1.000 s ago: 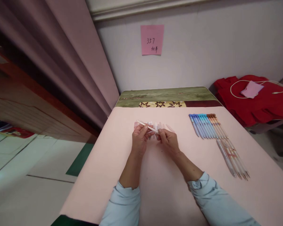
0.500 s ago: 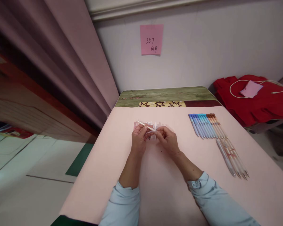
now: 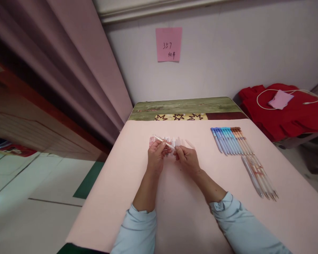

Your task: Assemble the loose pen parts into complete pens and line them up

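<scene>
A slim white pen [image 3: 158,138] slants between my hands, over the middle of the pink-covered table. My left hand [image 3: 155,157] pinches it along its barrel. Closed around its lower right end is my right hand [image 3: 188,158], whose fingertips hide that tip. Behind and below the fingers lie several pale, see-through pen parts [image 3: 179,141] in a row, partly covered by my hands. Pinkish pieces [image 3: 151,141] show at the row's left end, and one pale stick [image 3: 190,144] lies at an angle just beyond my right hand.
Blue pens [image 3: 225,141] and brown-topped pens [image 3: 242,141] lie side by side at the right. Nearer me are several white pens [image 3: 263,180] and a thicker grey pen [image 3: 251,176]. A red cloth [image 3: 286,120] with a white cable [image 3: 259,100] is beyond the table's right edge.
My right fingers have shifted their grip slightly on the pen's lower end and curled in more. The view has moved a little; the pens at the right lie as before.
</scene>
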`<action>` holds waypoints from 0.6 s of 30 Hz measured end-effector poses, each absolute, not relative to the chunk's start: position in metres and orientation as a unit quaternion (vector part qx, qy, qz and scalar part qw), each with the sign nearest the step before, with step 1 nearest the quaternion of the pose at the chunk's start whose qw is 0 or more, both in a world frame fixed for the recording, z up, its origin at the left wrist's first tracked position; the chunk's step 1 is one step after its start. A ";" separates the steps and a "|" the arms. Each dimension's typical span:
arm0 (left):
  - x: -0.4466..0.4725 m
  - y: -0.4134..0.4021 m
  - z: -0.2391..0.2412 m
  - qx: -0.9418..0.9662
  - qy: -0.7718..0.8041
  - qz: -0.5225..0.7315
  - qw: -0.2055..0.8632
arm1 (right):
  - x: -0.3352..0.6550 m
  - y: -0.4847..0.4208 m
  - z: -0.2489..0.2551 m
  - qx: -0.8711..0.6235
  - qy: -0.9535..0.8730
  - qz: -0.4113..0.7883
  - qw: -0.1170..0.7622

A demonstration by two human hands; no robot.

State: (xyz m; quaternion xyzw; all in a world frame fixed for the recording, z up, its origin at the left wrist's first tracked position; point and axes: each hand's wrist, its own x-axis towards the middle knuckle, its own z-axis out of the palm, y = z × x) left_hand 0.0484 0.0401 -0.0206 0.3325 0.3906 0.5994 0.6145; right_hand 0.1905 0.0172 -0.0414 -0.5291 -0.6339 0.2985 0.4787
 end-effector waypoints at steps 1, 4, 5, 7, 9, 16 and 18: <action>0.049 0.040 -0.021 0.332 0.390 0.600 0.615 | 0.190 0.017 -0.042 -0.530 -0.633 0.300 0.478; 0.049 0.041 -0.021 0.326 0.388 0.599 0.620 | 0.190 0.017 -0.042 -0.528 -0.631 0.309 0.477; 0.049 0.041 -0.021 0.322 0.388 0.598 0.622 | 0.190 0.017 -0.042 -0.526 -0.630 0.310 0.480; 0.050 0.041 -0.020 0.314 0.388 0.599 0.626 | 0.190 0.017 -0.040 -0.527 -0.623 0.304 0.492; 0.050 0.041 -0.019 0.309 0.389 0.602 0.625 | 0.189 0.018 -0.038 -0.534 -0.610 0.286 0.511; 0.050 0.041 -0.021 0.330 0.388 0.600 0.617 | 0.187 0.018 -0.036 -0.541 -0.604 0.274 0.517; 0.050 0.041 -0.022 0.336 0.387 0.600 0.615 | 0.188 0.018 -0.037 -0.546 -0.611 0.270 0.506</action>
